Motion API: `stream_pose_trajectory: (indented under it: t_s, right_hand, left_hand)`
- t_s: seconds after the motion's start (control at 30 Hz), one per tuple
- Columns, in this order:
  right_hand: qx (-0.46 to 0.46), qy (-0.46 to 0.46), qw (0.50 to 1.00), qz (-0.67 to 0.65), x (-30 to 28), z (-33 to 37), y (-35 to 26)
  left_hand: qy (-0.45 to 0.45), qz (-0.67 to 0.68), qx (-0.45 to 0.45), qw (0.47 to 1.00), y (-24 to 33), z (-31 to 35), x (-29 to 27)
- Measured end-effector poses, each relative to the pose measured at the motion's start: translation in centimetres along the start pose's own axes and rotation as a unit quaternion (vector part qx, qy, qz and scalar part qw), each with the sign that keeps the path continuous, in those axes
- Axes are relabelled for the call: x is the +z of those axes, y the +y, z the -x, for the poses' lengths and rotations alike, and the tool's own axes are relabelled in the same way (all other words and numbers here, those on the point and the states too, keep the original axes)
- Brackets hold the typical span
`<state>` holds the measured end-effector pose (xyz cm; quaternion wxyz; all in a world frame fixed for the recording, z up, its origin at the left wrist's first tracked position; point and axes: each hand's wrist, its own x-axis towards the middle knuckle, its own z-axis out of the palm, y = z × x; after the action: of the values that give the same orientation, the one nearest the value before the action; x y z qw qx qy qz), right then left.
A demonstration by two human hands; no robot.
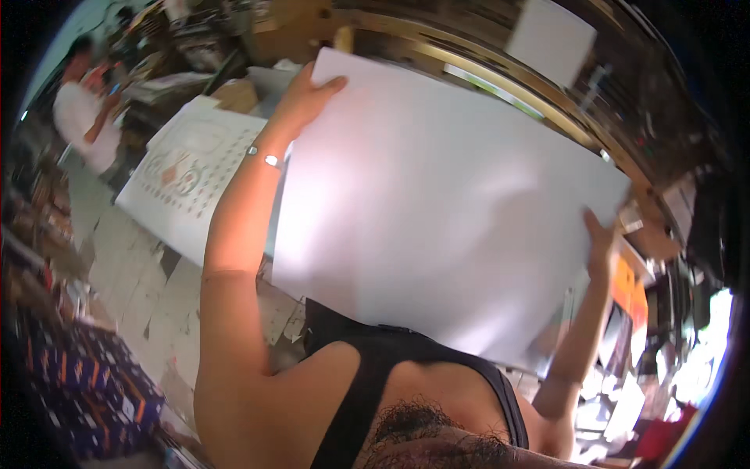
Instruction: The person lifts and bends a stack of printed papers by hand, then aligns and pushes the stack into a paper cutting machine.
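A large white sheet (pixel 437 180) spans the space before the chest, its lower edge near the black top (pixel 344 328). Floor (pixel 148 289) shows between a paper (pixel 183 168) printed with a reddish pattern, left of the sheet, and dark blue boxes (pixel 86 383) whose print is too blurred to read. A person (pixel 84 117) stands far left. The left hand (pixel 307 100) grips the sheet's upper-left corner; the right hand (pixel 599 238), its right edge, near orange clutter (pixel 623 281).

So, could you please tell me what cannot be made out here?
Head view:
Left bare hand: some fingers behind the large white rectangular sheet.
Right bare hand: finger outlines blurred.
White sheet with reddish pattern: partly behind left forearm.
Dark purple cartons: cut off by dark rim.
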<state>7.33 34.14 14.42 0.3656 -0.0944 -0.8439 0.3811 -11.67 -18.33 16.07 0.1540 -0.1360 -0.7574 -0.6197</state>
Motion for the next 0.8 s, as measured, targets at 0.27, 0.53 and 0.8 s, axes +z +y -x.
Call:
stream_pose_trajectory:
  t_s: [0.27, 0.53, 0.8]
  right_hand:
    - [0.008, -0.161, 0.979, 0.123, 10.7, 0.0, 2.7]
    - [-0.035, -0.162, 0.973, 0.160, 10.7, 0.4, 2.5]
    - [0.018, -0.172, 0.967, 0.187, 11.7, 0.5, 2.0]
  left_hand:
    - [-0.073, -0.388, 0.021, 0.919, -8.0, 1.5, 8.0]
    - [-0.107, -0.525, 0.172, 0.827, -7.1, 4.0, 11.3]
    - [-0.105, -0.690, 0.204, 0.687, -8.9, 4.5, 12.9]
